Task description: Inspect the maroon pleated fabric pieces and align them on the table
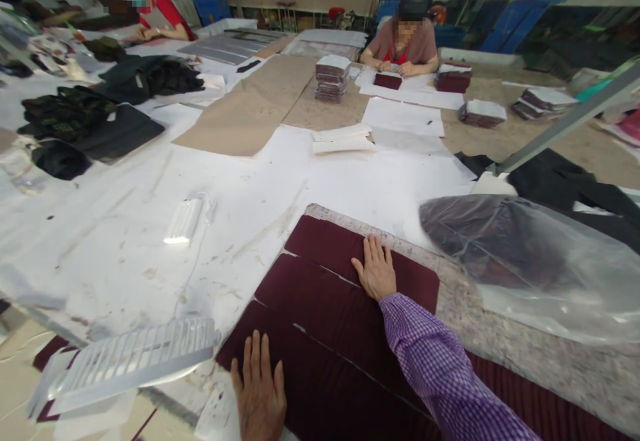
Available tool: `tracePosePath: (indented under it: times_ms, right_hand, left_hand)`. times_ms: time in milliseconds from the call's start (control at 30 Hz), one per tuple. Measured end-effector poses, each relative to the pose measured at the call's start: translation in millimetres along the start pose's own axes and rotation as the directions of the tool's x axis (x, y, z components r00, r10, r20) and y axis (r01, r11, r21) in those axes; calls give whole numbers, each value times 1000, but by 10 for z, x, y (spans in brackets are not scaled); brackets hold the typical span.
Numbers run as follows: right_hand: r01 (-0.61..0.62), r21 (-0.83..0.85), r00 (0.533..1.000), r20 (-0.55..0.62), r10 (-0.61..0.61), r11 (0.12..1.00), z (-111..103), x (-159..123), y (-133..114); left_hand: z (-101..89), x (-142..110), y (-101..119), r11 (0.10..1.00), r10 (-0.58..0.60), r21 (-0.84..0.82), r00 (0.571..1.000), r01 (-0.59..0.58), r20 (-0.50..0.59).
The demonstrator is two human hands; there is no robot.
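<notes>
Dark maroon fabric panels (315, 294) lie side by side in rows on a grey speckled felt mat (480, 324), with narrow pale gaps between them. My left hand (259, 384) rests flat on the lower left corner of the nearest panel, fingers stretched out. On the farthest panel my right hand (376, 269) lies flat, fingers a little apart, its arm in a purple checked sleeve. Neither hand grips anything. At the lower right, more maroon fabric (540, 394) with ridged folds shows beyond my sleeve.
A clear plastic bag (540, 254) covers dark material at right. A white slatted plastic basket (135, 358) sits at the table's left edge, near a lit white lamp (184, 220). Dark garments (75, 118) lie at far left. Two co-workers sit across the table near stacked pieces (333, 78).
</notes>
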State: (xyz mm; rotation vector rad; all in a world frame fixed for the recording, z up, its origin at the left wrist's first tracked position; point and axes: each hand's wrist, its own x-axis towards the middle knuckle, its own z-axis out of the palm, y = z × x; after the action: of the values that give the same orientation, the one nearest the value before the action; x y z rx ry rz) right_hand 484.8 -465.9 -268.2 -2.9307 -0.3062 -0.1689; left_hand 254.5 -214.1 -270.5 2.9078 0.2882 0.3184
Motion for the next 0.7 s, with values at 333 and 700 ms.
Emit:
tracePosePath:
  times_ms: [333,700]
  right_hand:
    - [107,112,992,50,-114,988,59,459,-694]
    - [-295,2,953,-73,295,955,-229,-269,183]
  left_hand:
    - [51,-34,16,1000,15,-6,998,-16,-55]
    - [12,-34,24,999,36,-24,998,-37,-46]
